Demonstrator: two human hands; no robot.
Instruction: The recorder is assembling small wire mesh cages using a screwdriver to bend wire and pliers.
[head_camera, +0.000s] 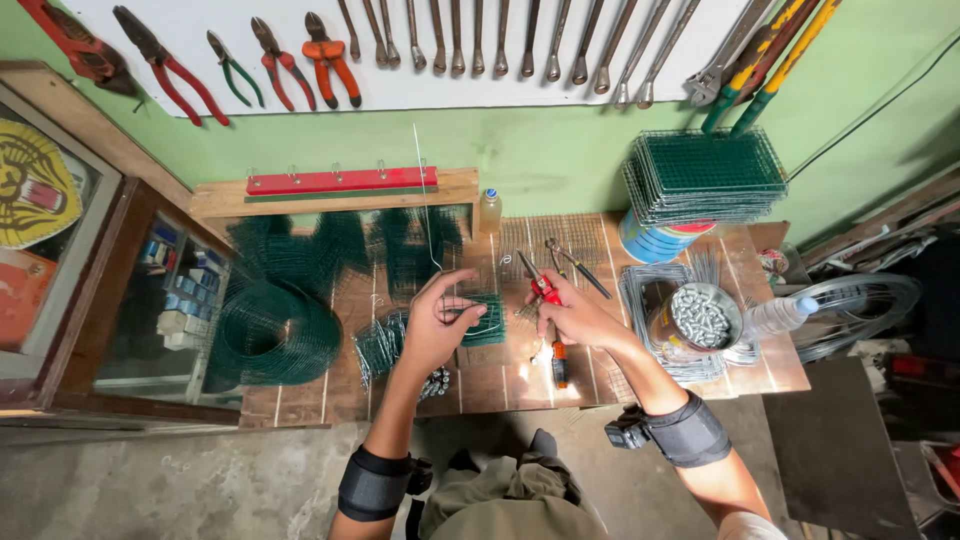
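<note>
Gripping red-handled pliers (545, 290), right hand (575, 318); left hand (437, 325) pinches green mesh (480, 322) beside screw tin (697, 318).

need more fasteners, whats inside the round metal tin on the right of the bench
The round metal tin is filled with small silvery screws or bolts. They cover its bottom, so anything beneath them is hidden. It sits on grey wire mesh panels.

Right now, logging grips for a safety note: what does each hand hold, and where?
Right hand grips red-handled pliers by the handles; left hand pinches a green wire mesh piece at its edge.
</note>
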